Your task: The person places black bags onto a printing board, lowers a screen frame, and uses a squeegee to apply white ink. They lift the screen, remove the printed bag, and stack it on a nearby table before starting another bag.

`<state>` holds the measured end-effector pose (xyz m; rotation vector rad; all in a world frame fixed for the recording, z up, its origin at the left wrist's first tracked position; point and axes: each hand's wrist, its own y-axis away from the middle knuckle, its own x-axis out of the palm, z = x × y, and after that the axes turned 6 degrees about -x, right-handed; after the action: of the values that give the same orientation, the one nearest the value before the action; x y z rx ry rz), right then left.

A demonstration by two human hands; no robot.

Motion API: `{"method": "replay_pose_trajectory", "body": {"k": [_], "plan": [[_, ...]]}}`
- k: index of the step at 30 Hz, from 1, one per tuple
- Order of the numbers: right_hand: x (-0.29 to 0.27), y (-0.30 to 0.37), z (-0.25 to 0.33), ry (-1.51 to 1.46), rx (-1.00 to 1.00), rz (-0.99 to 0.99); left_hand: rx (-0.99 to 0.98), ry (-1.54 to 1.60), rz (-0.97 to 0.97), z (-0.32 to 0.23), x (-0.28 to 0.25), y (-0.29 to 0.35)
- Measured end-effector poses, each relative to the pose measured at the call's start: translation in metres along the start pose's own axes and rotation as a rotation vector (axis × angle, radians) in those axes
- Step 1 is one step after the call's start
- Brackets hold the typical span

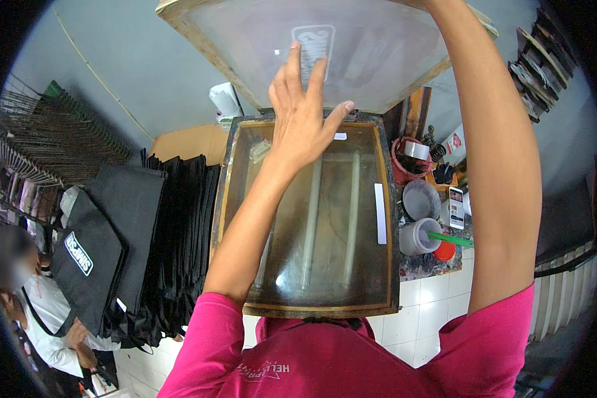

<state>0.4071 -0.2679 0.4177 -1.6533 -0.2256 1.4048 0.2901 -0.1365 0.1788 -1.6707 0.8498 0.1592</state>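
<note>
A wooden-framed printing screen [245,36] stands tilted up at the far edge of a glass-topped table [285,268]. Its pale mesh carries a light stencil design [330,50]. My left hand [298,116] reaches over the glass with fingers spread, the fingertips at the stencil and seemingly touching the mesh. My right forearm [491,106] stretches up past the screen's right side; the hand itself is cut off by the top edge of the view. A white strip [380,213] lies along the right of the glass, and a small white label [339,136] near its far edge.
Black bags [186,225] are stacked left of the table, one with a white print [79,253]. A person in white [56,312] stands beyond them. At right are a white tub [414,237] with a green-handled tool [451,239], a grey bowl [420,200] and a phone [456,209].
</note>
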Motion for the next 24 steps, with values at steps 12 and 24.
{"method": "replay_pose_trajectory", "body": {"k": [12, 24], "plan": [[-0.001, 0.001, 0.003, 0.043, 0.011, -0.006, 0.014, -0.045, -0.030, 0.003, 0.018, -0.005], [-0.008, 0.009, 0.014, -0.036, 0.009, 0.002, 0.001, 0.155, -0.087, -0.016, 0.011, 0.008]]}}
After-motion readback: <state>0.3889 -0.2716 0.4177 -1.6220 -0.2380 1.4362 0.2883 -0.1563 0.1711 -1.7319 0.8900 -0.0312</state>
